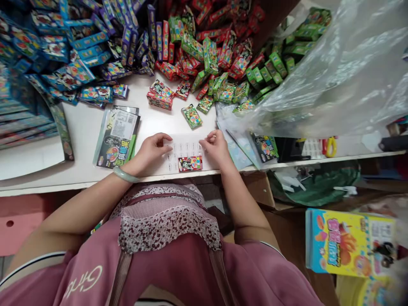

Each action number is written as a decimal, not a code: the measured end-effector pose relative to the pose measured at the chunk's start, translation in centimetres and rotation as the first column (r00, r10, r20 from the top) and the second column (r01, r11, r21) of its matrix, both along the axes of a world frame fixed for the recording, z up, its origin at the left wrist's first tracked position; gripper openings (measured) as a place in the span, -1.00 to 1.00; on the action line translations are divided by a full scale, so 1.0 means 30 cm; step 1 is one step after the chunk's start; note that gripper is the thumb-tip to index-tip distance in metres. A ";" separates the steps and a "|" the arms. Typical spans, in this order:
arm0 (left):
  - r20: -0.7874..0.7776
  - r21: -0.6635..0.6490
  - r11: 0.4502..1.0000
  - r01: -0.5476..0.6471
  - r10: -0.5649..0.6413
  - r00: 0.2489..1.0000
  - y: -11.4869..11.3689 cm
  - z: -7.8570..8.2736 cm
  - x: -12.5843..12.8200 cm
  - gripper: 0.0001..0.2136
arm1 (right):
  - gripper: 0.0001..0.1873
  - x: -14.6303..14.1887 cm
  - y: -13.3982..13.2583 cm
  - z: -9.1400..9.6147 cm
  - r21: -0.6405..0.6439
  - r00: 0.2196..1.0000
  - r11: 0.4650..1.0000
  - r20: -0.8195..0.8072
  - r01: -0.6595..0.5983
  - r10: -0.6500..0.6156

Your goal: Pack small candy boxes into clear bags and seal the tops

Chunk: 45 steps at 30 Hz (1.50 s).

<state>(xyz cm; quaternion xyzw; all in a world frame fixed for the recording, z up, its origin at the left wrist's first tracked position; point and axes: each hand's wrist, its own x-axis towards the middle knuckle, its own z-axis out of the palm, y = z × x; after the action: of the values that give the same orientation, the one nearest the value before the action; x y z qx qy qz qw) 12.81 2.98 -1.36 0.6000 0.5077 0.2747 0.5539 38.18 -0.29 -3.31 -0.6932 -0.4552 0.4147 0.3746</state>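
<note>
My left hand point(149, 152) rests on a white sheet of small round stickers point(185, 149) at the table's near edge, fingers curled with the tips pressed on the sheet's left part. My right hand point(216, 146) sits on the sheet's right side, fingertips pinched together at its top edge; what they pinch is too small to make out. A small red box point(190, 163) lies on the sheet between my hands. A jade bangle point(125, 175) circles my left wrist.
Heaps of small boxes fill the back of the white table point(83, 127): blue point(63, 46) at left, red point(219, 38) in the middle, green point(280, 59) at right. Flat dark packets point(116, 138) lie left of my hands. A large clear plastic bag point(334, 72) covers the right. A yellow carton point(347, 244) stands lower right.
</note>
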 end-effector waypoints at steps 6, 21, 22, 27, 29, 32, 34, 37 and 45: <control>-0.029 -0.003 0.997 -0.079 0.079 0.996 -0.004 -0.013 0.024 -0.74 | -0.76 -0.014 0.010 0.005 0.074 0.978 0.988 -0.146 -0.138 0.147; -0.148 0.360 0.933 -0.003 0.060 0.987 -0.029 -0.005 0.013 -0.79 | -0.75 0.008 0.001 0.032 0.003 0.968 0.976 -0.127 -0.216 0.215; -0.132 0.349 0.937 -0.013 0.063 0.989 -0.027 -0.003 0.013 -0.79 | -0.75 0.009 0.003 0.034 0.002 0.967 0.976 -0.130 -0.219 0.217; 0.043 0.121 0.984 -0.128 0.124 0.991 -0.003 -0.011 0.009 -0.69 | -0.70 0.019 0.011 0.031 -0.025 0.962 0.973 -0.158 -0.229 0.222; 0.074 0.071 0.988 -0.140 0.134 0.988 0.002 -0.015 0.009 -0.73 | -0.70 0.019 0.007 0.030 -0.035 0.962 0.974 -0.164 -0.225 0.217; 0.021 0.104 0.985 -0.141 0.139 0.990 -0.004 -0.018 0.011 -0.70 | -0.71 0.016 0.000 0.032 -0.041 0.964 0.975 -0.160 -0.220 0.211; -0.070 0.214 0.971 -0.109 0.127 0.989 -0.011 -0.016 0.013 -0.72 | -0.72 0.015 -0.002 0.031 -0.039 0.967 0.974 -0.136 -0.224 0.217; -0.232 0.398 0.917 0.004 0.097 0.968 -0.015 -0.002 0.009 -0.89 | -0.74 0.013 0.001 0.030 -0.046 0.963 0.966 -0.105 -0.254 0.248; -0.141 0.146 0.987 0.071 -0.050 0.989 0.004 0.030 -0.011 -0.98 | -0.80 0.003 0.010 0.046 0.075 0.966 0.963 0.002 -0.259 0.259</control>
<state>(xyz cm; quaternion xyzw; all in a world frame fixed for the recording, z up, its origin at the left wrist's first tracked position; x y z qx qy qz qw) 12.47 3.10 -0.47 0.6727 0.5039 0.2536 0.4788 38.28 0.02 -1.92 -0.6116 -0.5556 0.4456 0.3445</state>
